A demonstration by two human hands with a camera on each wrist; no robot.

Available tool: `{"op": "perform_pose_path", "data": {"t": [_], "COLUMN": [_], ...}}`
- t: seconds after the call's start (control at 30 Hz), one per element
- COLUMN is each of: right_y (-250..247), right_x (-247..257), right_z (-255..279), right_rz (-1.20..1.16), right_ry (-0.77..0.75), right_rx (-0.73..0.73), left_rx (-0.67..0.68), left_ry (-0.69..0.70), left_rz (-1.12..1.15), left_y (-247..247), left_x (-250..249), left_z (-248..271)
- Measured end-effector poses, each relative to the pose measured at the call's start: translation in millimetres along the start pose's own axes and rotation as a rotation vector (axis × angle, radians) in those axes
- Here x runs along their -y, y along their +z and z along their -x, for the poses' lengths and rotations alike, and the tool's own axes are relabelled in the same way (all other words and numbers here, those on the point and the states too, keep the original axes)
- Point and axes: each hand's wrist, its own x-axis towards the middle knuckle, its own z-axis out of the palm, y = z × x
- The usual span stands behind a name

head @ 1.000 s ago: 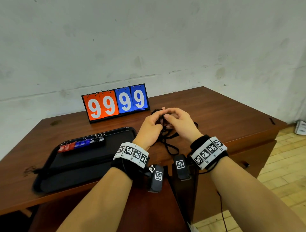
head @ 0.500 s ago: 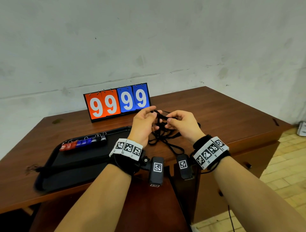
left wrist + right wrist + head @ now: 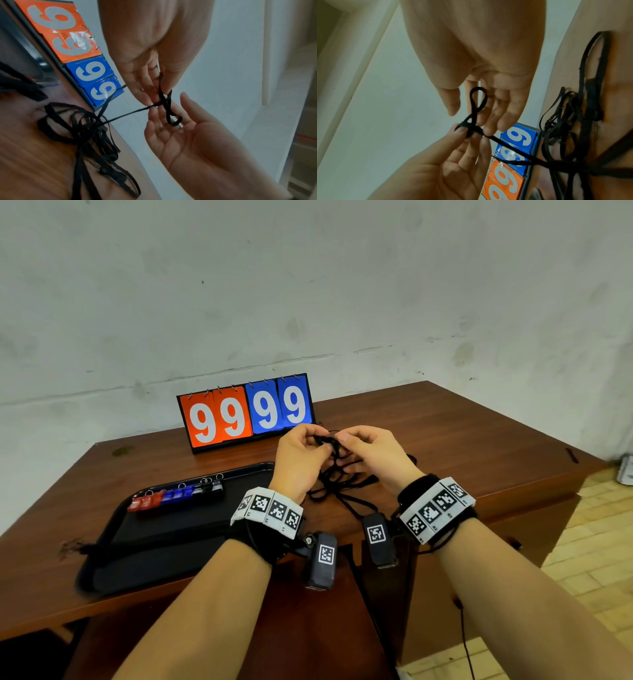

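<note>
A long black cord (image 3: 337, 484) lies in a loose tangle on the brown table (image 3: 479, 446), and one strand rises to my hands. My left hand (image 3: 315, 440) pinches the cord where it crosses itself, between thumb and fingertips (image 3: 150, 98). A small loop (image 3: 477, 100) stands out from that pinch. The loop lies against the fingers of my right hand (image 3: 346, 438), whose palm (image 3: 188, 142) is turned up and whose thumb stays apart. Both hands hover above the table, fingertips nearly touching.
A flip scoreboard reading 9999 (image 3: 245, 412) stands just behind my hands. A black tray (image 3: 164, 542) at the left holds a row of red, blue and black binder clips (image 3: 178, 496). The table's right edge drops to a tiled floor (image 3: 582, 542).
My hands, slightly apart with the cord stretched between them half a second ago, have come together again. They now sit a little higher, in front of the scoreboard's lower right corner.
</note>
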Motion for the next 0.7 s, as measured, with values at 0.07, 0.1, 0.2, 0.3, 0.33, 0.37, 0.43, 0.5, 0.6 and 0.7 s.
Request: {"op": "perform_pose_path", "data": {"t": [0.07, 0.1, 0.2, 0.3, 0.33, 0.37, 0.43, 0.5, 0.6, 0.7], "right_y": [1, 2, 5, 4, 4, 2, 2, 3, 4, 6], "right_x": [1, 1, 0, -2, -3, -4, -3, -1, 3, 6], "right_z": [-2, -3, -4, -8, -9, -9, -8, -7, -9, -9], "right_rz": [0.146, 0.195, 0.265, 0.332, 0.314, 0.26, 0.081, -0.066, -0.146, -0.077], "right_ry": [-0.072, -0.1, -0.141, -0.133, -0.115, -0.082, -0.005, 0.035, 0.031, 0.005], "right_rx": [-0.032, -0.034, -0.001, -0.02, -0.021, -0.017, 0.015, 0.047, 0.032, 0.005], "left_rx": [0.022, 0.027, 0.039, 0.02, 0.001, -0.018, -0.037, 0.0, 0.092, -0.021], "left_ry": [0.044, 0.074, 0.135, 0.12, 0.11, 0.096, 0.06, 0.001, -0.065, -0.037], "left_rz": [-0.081, -0.136, -0.285, -0.251, -0.225, -0.197, -0.166, -0.205, -0.304, -0.253], "left_y": [-1, -2, -4, -6, -7, -8, -11, -12, -11, -11], "left_x": [0, 1, 4, 5, 5, 5, 5, 5, 9, 5], "left_z": [1, 1, -1, -1, -1, -3, -5, -5, -7, -8]}}
